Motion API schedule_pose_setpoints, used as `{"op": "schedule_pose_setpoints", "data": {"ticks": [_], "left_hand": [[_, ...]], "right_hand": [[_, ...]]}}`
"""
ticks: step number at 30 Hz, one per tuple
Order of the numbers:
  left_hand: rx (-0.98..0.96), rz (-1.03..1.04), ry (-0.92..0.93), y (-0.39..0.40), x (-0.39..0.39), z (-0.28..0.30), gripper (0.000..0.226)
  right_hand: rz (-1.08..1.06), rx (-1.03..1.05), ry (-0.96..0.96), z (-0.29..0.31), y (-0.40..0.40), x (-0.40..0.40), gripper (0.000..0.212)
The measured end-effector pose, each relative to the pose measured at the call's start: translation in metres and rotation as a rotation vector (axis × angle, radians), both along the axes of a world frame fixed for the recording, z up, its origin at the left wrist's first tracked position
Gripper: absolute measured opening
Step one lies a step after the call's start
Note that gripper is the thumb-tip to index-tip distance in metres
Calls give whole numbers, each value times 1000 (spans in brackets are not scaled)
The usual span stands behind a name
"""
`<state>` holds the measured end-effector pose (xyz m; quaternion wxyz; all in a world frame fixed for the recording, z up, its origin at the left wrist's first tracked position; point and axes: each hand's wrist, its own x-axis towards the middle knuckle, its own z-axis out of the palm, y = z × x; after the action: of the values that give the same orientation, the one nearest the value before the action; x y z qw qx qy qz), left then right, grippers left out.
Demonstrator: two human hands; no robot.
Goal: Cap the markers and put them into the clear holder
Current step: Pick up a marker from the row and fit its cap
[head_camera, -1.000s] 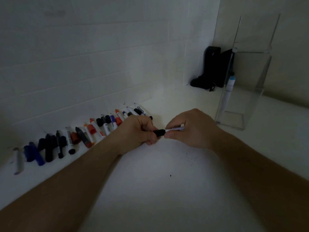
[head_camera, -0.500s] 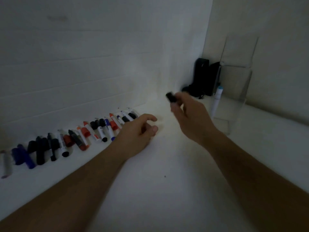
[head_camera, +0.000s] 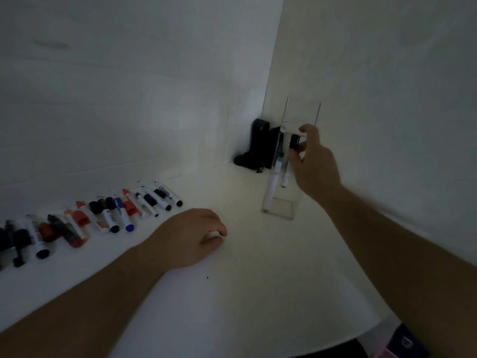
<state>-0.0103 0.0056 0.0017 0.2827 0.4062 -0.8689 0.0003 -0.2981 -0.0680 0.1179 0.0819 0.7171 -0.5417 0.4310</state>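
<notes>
A white table (head_camera: 258, 280) carries a row of markers (head_camera: 108, 215), a clear holder (head_camera: 278, 213), and a dark object (head_camera: 258, 151), possibly a case.

White table corner against pale walls, dim light.

Table (head_camera: 258, 293) white and smooth, with one small dark speck (head_camera: 208, 277) near the middle and a curved near edge at lower right. Wall on the left (head_camera: 129, 99) white, faintly lined like painted brick or tile; wall on the right (head_camera: 387, 86) plain and off-white, meeting the first in a vertical corner. Black object (head_camera: 260, 148) standing on the table right in that corner, upright block with a lower rounded part reaching left along the table; kind not clear. Below the table edge at bottom right, something purple and pink (head_camera: 405, 342), only partly in view.
</notes>
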Motion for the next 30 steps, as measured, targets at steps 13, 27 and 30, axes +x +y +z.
{"op": "schedule_pose_setpoints", "data": {"ticks": [13,27,30], "left_hand": [[21,29,4,4,0,9,18],[264,213,57,7,51,19,24],[204,314,86,5,54,21,29]], "right_hand": [[-205,173,199,-41,2,15,23],[465,427,174,-84,-11,168,34],[564,515,264,-92,-22,194,27]]}}
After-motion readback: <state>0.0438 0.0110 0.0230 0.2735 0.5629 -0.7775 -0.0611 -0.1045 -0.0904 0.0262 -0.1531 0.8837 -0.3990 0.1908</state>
